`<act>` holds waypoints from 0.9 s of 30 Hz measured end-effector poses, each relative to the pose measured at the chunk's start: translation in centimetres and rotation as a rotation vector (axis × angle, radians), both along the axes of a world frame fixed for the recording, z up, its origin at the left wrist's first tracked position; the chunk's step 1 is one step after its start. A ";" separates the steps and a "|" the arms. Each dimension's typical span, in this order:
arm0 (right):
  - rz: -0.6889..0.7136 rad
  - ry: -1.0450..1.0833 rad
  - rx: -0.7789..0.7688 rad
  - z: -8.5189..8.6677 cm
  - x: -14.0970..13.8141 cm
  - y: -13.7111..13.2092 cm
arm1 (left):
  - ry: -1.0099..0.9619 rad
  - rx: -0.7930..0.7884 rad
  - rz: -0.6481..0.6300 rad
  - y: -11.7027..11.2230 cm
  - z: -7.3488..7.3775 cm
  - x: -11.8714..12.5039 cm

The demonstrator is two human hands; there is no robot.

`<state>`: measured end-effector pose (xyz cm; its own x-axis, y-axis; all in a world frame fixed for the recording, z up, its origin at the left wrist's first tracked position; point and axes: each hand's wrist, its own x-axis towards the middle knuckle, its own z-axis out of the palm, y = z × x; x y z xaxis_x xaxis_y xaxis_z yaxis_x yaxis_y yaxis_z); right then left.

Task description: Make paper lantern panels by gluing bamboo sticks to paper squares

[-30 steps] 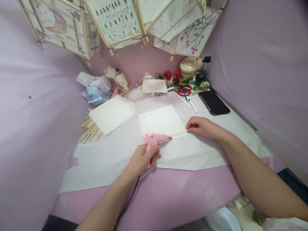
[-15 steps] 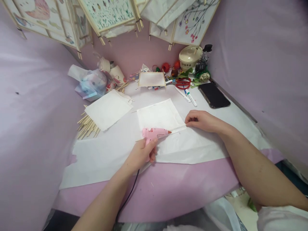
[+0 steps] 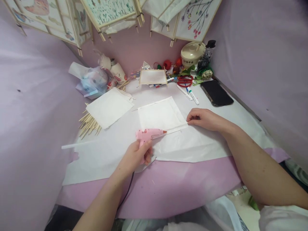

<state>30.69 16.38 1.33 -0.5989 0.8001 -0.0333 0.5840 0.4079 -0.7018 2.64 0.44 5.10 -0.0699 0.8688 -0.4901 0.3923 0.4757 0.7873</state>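
My left hand (image 3: 134, 155) grips a pink glue gun (image 3: 148, 134). My right hand (image 3: 204, 118) pinches the paper square (image 3: 160, 114). The tub (image 3: 191, 57) label is unreadable.

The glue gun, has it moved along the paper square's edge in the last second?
Yes. The glue gun slid left along the near edge of the paper square, away from the right hand.
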 end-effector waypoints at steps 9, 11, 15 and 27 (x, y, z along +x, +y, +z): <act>-0.007 -0.004 -0.015 -0.1 0.1 0.0 | 0.042 -0.021 0.006 -0.7 -0.2 -0.7; -0.009 -0.002 -0.013 0.0 0.0 0.0 | 0.062 -0.025 0.000 -0.7 -0.2 -0.7; -0.006 0.007 -0.015 0.0 0.0 0.0 | 0.067 -0.013 -0.023 -0.7 -0.4 -0.9; -0.006 0.003 -0.014 -0.3 0.1 0.0 | 0.065 -0.058 0.072 -2.0 0.5 -2.2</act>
